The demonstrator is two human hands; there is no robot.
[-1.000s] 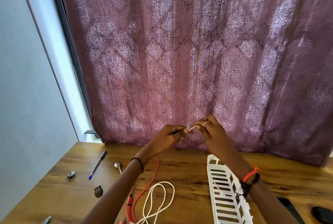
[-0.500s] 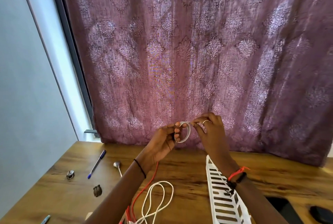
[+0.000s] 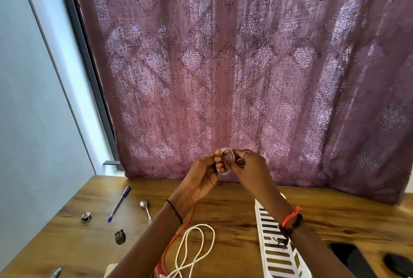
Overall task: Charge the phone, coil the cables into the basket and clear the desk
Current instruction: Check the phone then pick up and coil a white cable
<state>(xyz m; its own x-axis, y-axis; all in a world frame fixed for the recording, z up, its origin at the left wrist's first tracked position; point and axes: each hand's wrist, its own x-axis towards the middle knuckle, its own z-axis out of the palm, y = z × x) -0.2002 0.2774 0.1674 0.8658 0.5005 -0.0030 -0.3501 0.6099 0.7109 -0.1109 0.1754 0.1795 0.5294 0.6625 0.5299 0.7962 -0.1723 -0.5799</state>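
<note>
Raised above the desk in front of the curtain, my left hand (image 3: 207, 172) and my right hand (image 3: 248, 166) together hold a small coil of white cable (image 3: 228, 161). Fingers of both hands pinch the loop from either side. On the wooden desk (image 3: 223, 215) below lie a loose white cable (image 3: 194, 248) in long loops and an orange-red cable (image 3: 176, 237) beside it. A white slatted basket (image 3: 274, 253) stands under my right forearm. A dark phone (image 3: 348, 255) lies at the lower right, partly hidden by my arm.
A blue pen (image 3: 119, 203), a spoon (image 3: 146, 209), a small round metal piece (image 3: 86, 217) and a dark lump (image 3: 120, 236) lie on the desk's left half. Another pen tip (image 3: 55, 273) shows at the bottom left. A dark oval object (image 3: 397, 264) sits at the far right. A purple curtain (image 3: 245, 65) hangs behind.
A second ago both hands pinched a short straight cable end. They have since wound it into a small round coil, now held closer together between the fingers.
</note>
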